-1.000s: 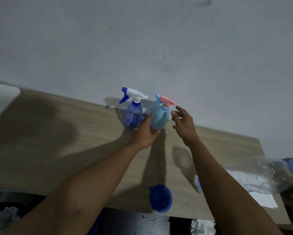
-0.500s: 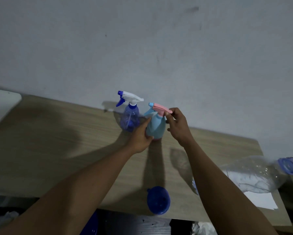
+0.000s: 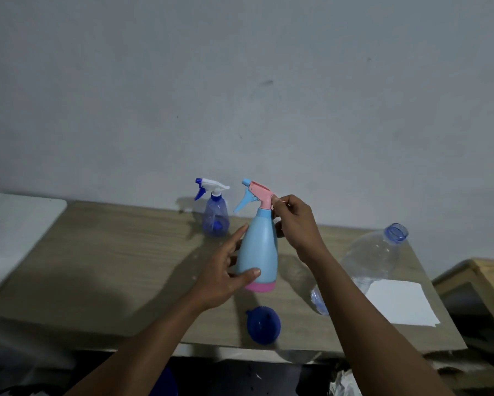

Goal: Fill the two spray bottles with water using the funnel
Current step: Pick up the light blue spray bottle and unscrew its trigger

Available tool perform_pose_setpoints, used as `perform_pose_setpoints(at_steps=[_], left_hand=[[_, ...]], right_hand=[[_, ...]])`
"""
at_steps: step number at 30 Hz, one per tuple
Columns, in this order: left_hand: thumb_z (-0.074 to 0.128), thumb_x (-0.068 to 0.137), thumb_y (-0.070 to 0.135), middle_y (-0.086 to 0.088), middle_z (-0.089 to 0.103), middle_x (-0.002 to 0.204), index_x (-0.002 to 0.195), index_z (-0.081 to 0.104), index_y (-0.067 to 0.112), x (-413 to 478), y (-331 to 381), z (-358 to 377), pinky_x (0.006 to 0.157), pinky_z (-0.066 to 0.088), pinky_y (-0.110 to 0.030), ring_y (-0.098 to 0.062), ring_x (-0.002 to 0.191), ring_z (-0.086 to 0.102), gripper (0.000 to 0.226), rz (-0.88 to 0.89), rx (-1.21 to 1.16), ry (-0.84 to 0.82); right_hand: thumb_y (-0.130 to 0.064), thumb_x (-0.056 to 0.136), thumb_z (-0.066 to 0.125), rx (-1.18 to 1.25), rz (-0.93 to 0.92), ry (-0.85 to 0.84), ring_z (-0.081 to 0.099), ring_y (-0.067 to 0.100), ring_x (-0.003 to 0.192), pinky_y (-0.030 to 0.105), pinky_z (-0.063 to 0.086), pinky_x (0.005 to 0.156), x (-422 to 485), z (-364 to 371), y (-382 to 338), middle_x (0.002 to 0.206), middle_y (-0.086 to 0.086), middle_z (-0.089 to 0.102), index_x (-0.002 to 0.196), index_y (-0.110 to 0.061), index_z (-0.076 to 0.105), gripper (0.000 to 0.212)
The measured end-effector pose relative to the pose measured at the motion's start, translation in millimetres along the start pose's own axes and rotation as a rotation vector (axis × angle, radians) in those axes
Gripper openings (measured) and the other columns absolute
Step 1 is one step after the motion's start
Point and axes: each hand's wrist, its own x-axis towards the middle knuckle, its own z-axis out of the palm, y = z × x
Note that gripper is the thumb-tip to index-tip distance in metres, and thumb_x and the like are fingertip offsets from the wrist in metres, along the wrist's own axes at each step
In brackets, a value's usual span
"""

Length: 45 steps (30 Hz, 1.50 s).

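Light-blue spray bottle (image 3: 258, 247) and translucent blue spray bottle (image 3: 216, 218) share a long wood-grain worktop (image 3: 111, 252) pushed against a plain grey wall (image 3: 240, 81). The largest thing on it is a clear water bottle (image 3: 374, 258) at the right, which looks slanted, its uncapped blue neck uppermost. I take it to be the water supply, left open ready to pour. Its lower end is cut off by the right forearm, and how much water it holds is hard to make out. Beside it lies a white sheet of paper (image 3: 397, 301). Past the worktop's right end a wooden crate (image 3: 474, 281) is only partly in view.

The light-blue spray bottle is upright near the middle, between both hands. The left hand (image 3: 226, 275) grips its body low down, thumb across the front just above the pink base and fingers along its left side, which looks like steadying. The right hand (image 3: 294, 221) pinches the pink trigger head at the neck, most likely to unscrew it so the funnel (image 3: 263, 324) can go in. Whether the base rests on the wood or is lifted clear I cannot tell.

The translucent blue spray bottle stands alone at the back near the wall, its white head on, with no hand on it. Smallest of all, the blue funnel lies at the near edge, just in front of the held bottle and within easy reach. Its spout is hidden.
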Motion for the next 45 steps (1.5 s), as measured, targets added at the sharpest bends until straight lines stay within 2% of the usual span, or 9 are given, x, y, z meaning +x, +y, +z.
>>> perform_pose_setpoints(at_steps=[4,7,11,17,25,31,38,42,45], left_hand=[[0.085,0.071,0.042,0.014,0.048,0.146,0.143,0.036,0.053,-31,21,6,0.097,0.054,-0.048,-0.017,0.127,0.055,0.088,0.013,-0.019,0.009],[0.085,0.07,0.045,0.01,0.049,0.145,0.143,0.037,0.053,-50,27,7,0.096,0.055,-0.051,-0.02,0.127,0.056,0.088,0.001,-0.034,0.01],[0.085,0.07,0.046,0.001,0.052,0.142,0.142,0.037,0.054,-66,26,5,0.096,0.055,-0.052,-0.022,0.124,0.058,0.087,0.003,-0.025,0.0],[0.087,0.067,0.047,0.01,0.053,0.141,0.139,0.04,0.057,-74,30,5,0.094,0.056,-0.048,-0.019,0.124,0.058,0.087,0.033,0.018,-0.011],[0.089,0.067,0.029,0.006,0.064,0.131,0.139,0.047,0.05,-77,29,-2,0.093,0.053,-0.059,-0.025,0.117,0.063,0.086,0.035,0.005,-0.048],[0.088,0.067,0.022,0.003,0.065,0.124,0.142,0.045,0.045,-77,35,-11,0.07,0.055,-0.07,-0.03,0.113,0.065,0.09,-0.05,-0.093,-0.135],[0.088,0.066,0.025,0.003,0.065,0.128,0.142,0.046,0.043,-76,35,-13,0.092,0.053,-0.061,-0.027,0.119,0.062,0.088,-0.032,-0.053,-0.113],[0.088,0.067,0.028,0.01,0.063,0.131,0.144,0.044,0.042,-76,36,-11,0.094,0.055,-0.054,-0.022,0.12,0.061,0.089,-0.01,0.0,-0.094],[0.088,0.068,0.029,0.012,0.061,0.134,0.146,0.043,0.039,-76,37,-11,0.095,0.055,-0.05,-0.019,0.121,0.06,0.09,0.012,0.029,-0.089]], right_hand=[[-0.039,0.098,0.058,0.036,-0.034,0.017,0.052,0.018,0.057,0.033,0.047,0.055,-34,1,-14,0.078,0.008,0.067,0.099,-0.005,0.056,0.034],[-0.035,0.099,0.058,0.07,-0.088,-0.087,0.059,0.013,0.068,0.031,0.054,0.064,-55,0,-19,0.09,0.008,0.07,0.112,-0.021,0.048,0.022],[-0.021,0.101,0.057,0.051,-0.12,-0.242,0.063,0.002,0.079,0.029,0.057,0.071,-70,-3,-22,0.097,0.003,0.071,0.105,-0.012,0.066,0.013],[-0.013,0.083,0.081,0.184,-0.127,-0.071,0.061,0.013,0.073,0.027,0.053,0.068,-84,12,-20,0.08,0.004,0.071,0.087,-0.008,0.072,0.011],[-0.009,0.08,0.082,0.275,-0.065,-0.032,0.065,0.017,0.079,0.033,0.057,0.077,-91,12,-10,0.084,0.005,0.073,0.086,-0.016,0.078,0.011],[-0.008,0.082,0.079,0.336,-0.052,-0.026,0.065,0.019,0.084,0.033,0.057,0.077,-92,10,-4,0.094,0.008,0.075,0.099,-0.012,0.078,0.017],[-0.012,0.086,0.076,0.368,-0.02,-0.075,0.068,0.019,0.091,0.037,0.057,0.078,-91,8,-6,0.104,0.008,0.076,0.101,-0.012,0.077,0.015],[-0.009,0.08,0.082,0.347,-0.082,-0.045,0.066,0.015,0.087,0.029,0.056,0.078,-92,12,-8,0.098,0.005,0.074,0.096,-0.013,0.076,0.018],[-0.006,0.086,0.075,0.313,-0.074,-0.076,0.067,0.022,0.095,0.035,0.058,0.085,-90,7,-6,0.106,0.01,0.074,0.101,-0.014,0.077,0.017]])
